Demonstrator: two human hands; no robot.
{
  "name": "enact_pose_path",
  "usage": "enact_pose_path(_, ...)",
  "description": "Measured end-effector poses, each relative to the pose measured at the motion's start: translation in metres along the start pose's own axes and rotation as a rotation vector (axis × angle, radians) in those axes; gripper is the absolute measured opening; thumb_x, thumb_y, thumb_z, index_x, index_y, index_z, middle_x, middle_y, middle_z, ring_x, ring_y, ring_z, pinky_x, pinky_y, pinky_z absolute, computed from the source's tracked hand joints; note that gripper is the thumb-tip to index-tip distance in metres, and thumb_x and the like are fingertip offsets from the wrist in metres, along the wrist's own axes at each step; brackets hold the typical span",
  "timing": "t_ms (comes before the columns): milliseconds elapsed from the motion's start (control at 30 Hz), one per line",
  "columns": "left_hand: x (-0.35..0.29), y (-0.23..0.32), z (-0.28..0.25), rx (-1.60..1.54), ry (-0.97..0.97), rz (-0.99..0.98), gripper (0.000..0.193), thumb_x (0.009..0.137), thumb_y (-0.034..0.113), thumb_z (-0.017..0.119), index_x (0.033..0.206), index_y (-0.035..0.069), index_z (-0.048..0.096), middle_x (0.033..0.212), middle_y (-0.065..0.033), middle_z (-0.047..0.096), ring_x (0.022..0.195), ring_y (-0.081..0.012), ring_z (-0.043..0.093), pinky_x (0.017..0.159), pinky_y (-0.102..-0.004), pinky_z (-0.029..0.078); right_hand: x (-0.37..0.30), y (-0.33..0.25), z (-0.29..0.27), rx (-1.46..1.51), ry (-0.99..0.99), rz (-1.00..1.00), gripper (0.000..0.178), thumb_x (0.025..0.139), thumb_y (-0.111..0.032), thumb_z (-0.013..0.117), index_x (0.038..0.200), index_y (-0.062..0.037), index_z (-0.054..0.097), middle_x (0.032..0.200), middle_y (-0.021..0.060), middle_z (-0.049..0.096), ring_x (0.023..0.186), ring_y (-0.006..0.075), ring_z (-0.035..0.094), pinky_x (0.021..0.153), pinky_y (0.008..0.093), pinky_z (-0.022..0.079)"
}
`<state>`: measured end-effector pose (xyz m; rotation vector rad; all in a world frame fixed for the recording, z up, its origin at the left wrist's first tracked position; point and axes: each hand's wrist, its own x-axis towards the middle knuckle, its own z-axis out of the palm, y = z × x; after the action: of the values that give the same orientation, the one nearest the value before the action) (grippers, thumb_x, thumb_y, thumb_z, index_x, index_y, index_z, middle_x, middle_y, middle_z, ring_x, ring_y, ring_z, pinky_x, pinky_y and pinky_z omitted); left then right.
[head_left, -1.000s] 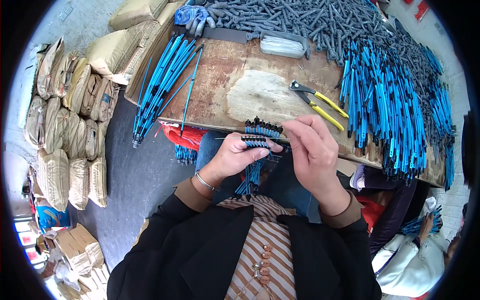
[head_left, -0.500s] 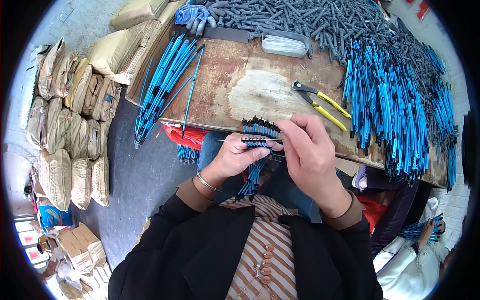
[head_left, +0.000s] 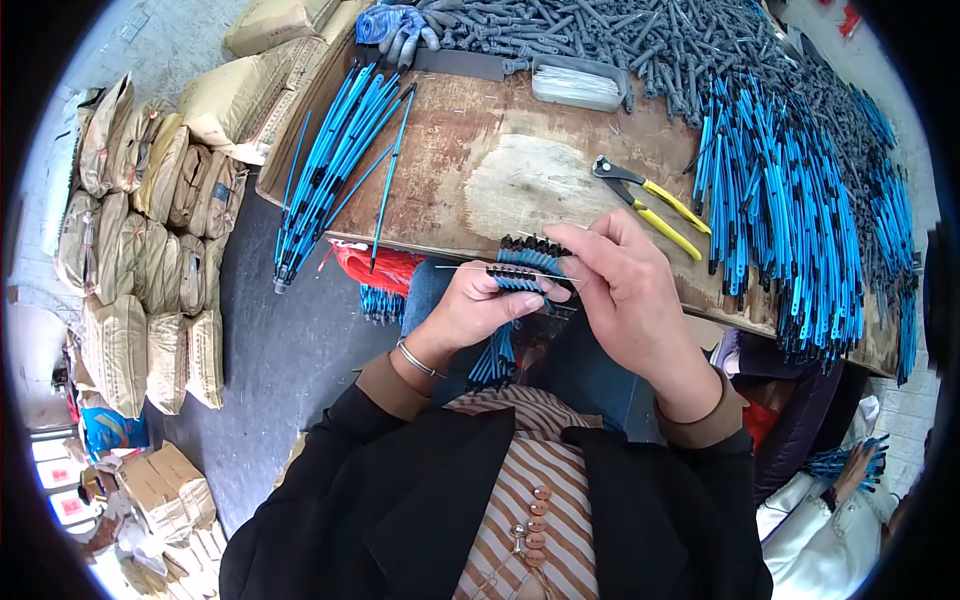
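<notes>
My left hand (head_left: 475,312) is closed round a fan-shaped bundle of thin blue rods (head_left: 532,258) with black ends, held just off the table's near edge. A thin metal wire (head_left: 448,267) runs crosswise along a row of black ends and sticks out to the left past my left fingers. My right hand (head_left: 635,290) pinches at the right side of the bundle, where the wire comes out; its fingertips partly hide the spot. The bundle's lower rods hang below my left hand over my lap.
On the wooden table (head_left: 440,190) lie yellow-handled pliers (head_left: 668,232), a tray of thin wires (head_left: 578,88), heaped grey plastic parts (head_left: 600,35), blue gloves (head_left: 395,28) and blue rods at left (head_left: 345,145) and right (head_left: 775,200). Sacks (head_left: 120,350) stand left; another person sits right.
My right hand has shifted slightly down and closer against the bundle. The rods' upper black ends have tilted a little to the right. The whole view has moved slightly.
</notes>
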<state>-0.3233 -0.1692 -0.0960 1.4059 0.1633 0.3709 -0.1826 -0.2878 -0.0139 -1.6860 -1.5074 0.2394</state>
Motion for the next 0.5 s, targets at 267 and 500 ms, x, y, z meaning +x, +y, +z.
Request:
enact_pose_path(267,0.001,-0.002,-0.007,-0.016,-0.049,-0.016,0.015,0.082,0.006,0.061,0.096,0.002,0.066,0.095,-0.0066,0.067,0.089,-0.0125,0.061,0.081,-0.0270,0.048,0.007,-0.003,-0.010,0.017,-0.153,0.026,0.034,0.077,0.002,0.054,0.109,-0.0092,0.059,0.078,0.0144,0.048,0.070,0.0324,0.053,0.061,0.0395,0.042)
enact_pose_path(500,0.001,-0.005,-0.008,0.014,-0.044,-0.021,0.016,0.082,0.004,0.060,0.097,0.002,0.066,0.094,-0.0073,0.068,0.088,-0.0124,0.061,0.080,-0.0263,0.048,0.009,-0.005,-0.015,-0.071,-0.177,-0.003,0.035,0.076,0.005,0.056,0.108,-0.0097,0.061,0.073,0.0086,0.044,0.066,0.0226,0.049,0.058,0.0306,0.039)
